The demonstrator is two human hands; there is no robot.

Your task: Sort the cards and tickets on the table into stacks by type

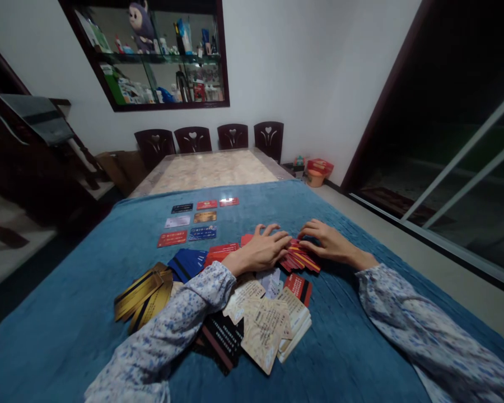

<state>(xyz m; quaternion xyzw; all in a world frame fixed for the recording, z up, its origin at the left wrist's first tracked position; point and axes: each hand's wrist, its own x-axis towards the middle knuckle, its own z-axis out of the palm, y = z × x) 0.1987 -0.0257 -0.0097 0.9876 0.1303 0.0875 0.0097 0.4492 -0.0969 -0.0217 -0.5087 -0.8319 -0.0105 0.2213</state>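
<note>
My left hand point(260, 249) lies palm down over red cards, its fingers spread and reaching toward a fanned pile of red and yellow striped cards point(297, 257). My right hand point(325, 240) rests at the right side of that pile, fingers bent but apart, fingertips at its edge. Near my left wrist are orange-red cards point(222, 253) and blue cards point(187, 263). Gold cards point(145, 294) spread farther left. Closer to me lie beige cards point(266, 330), black cards point(224, 338) and a red card with a black stripe point(299, 288). My left forearm covers part of these piles.
Single cards lie in rows farther back, among them a red card point(172, 239), a dark blue card point(203, 232) and a gold card point(205, 216). A blue cloth point(88, 268) covers the near table. Several dark chairs point(193, 139) stand at its far end.
</note>
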